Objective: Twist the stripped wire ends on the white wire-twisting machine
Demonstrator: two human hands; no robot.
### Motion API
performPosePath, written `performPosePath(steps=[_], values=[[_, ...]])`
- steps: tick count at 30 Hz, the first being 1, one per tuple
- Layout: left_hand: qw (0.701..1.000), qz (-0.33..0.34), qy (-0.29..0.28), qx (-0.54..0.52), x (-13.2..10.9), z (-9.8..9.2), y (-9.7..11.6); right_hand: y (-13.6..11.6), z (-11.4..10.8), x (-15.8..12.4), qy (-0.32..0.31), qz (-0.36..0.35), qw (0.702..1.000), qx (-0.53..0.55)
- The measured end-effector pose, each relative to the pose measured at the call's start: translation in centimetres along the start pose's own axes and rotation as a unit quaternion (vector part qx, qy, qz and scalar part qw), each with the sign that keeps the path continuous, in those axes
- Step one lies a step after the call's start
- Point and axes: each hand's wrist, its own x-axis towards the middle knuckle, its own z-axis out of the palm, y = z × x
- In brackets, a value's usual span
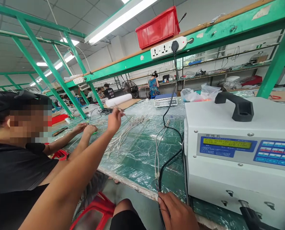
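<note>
My left hand (115,120) is raised over the bench at arm's length, its fingers closed on a thin pale wire. Below and to its right lies a loose bundle of pale wires (123,135) on the plastic film. At the bench's front edge, my right hand (176,212) has its thumb and fingers pressed together beside the lower end of grey wires (157,159) and a black cable (167,164). What it grips is partly hidden by the fingers. A white machine (214,179) with a display stands right of it.
A person in black (18,169) sits at the left, both hands on the bench (137,163). Above runs a green shelf beam (116,72) with a power strip (160,50) and a red bin (157,28). A blue-topped scale (165,101) and plastic bags (200,94) stand farther back.
</note>
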Motion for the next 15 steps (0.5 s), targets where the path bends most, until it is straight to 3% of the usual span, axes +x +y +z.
performPosePath(steps=[2,4,8,11,15], values=[[0.985,-0.018,0.142,-0.095,2.7,-1.0,1.1,0.2,0.3,-0.1,-0.014,0.001,1.0,0.0],[0.952,-0.031,0.246,-0.178,5.0,-2.7,2.2,0.3,0.4,-0.1,-0.024,0.002,1.0,0.005],[0.882,-0.06,0.363,-0.293,7.6,-7.5,4.3,0.3,0.2,0.0,-0.034,0.03,0.999,0.026],[0.861,-0.081,0.373,-0.338,8.0,-10.9,5.5,-0.1,0.1,0.1,-0.037,0.053,0.997,0.047],[0.876,-0.173,0.271,-0.359,7.5,-13.3,7.9,-0.3,0.0,0.1,-0.029,0.079,0.992,0.09]])
